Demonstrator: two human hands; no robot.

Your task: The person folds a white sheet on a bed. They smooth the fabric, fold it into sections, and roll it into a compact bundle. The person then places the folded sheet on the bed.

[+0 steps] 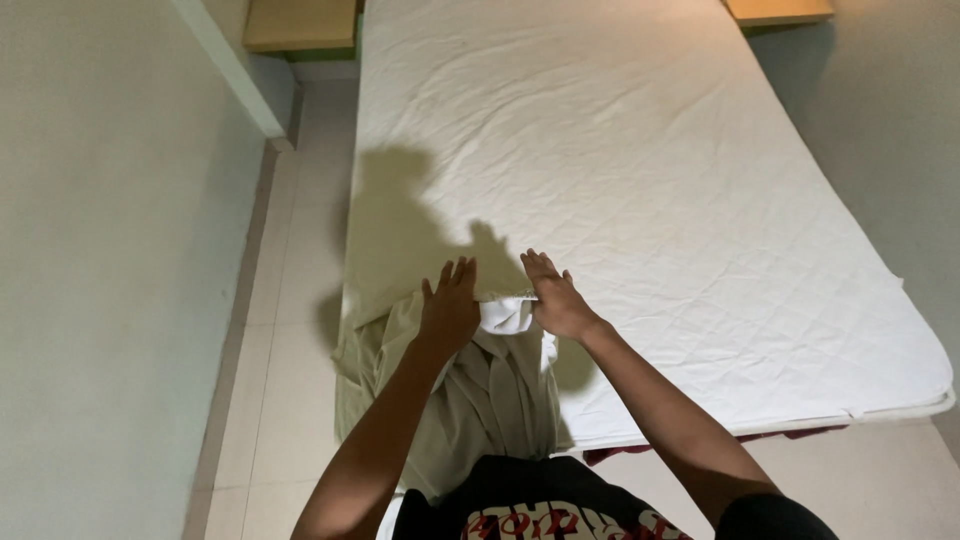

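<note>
A: As the mattress [650,200] fills most of the view, we start there: white quilted cover, lying between the side walls, wooden shelves [298,22] at its head.

B: And the sheet [470,390]?

A: Pale, bunched at the near left corner, hanging over the edge to the floor.

B: Hands?

A: Left hand [450,305] and right hand [555,295] lie flat, fingers spread, pressing its top edge; neither grips. We judge this a smoothing step; next calls for pinching the hem.
</note>
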